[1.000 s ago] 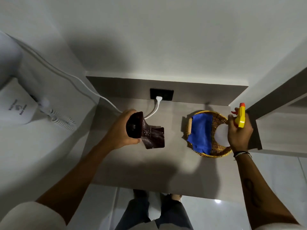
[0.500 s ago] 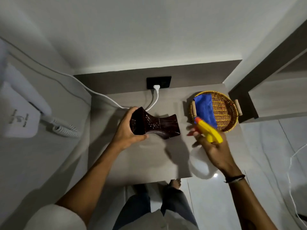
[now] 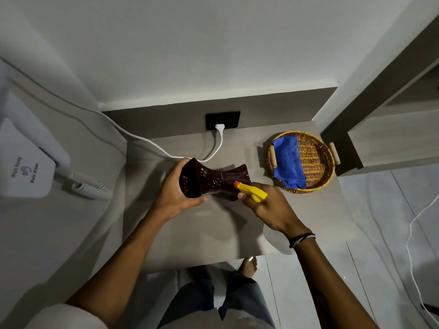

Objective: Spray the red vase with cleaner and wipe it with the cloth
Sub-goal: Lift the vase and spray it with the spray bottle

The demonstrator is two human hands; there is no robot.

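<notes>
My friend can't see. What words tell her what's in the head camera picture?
A person's left hand holds a dark red vase sideways over a grey counter, while the right hand aims a yellow spray bottle at it. A blue cloth lies in a wicker basket to the right.

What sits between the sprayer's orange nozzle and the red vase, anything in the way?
Nothing. In the head view the orange nozzle of the spray bottle in the right hand points straight at the red vase, which the left hand holds.

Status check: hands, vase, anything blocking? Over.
Left hand grips vase, held sideways. Right hand holds sprayer, nozzle at vase. Cloth in basket. Nothing blocking.
</notes>
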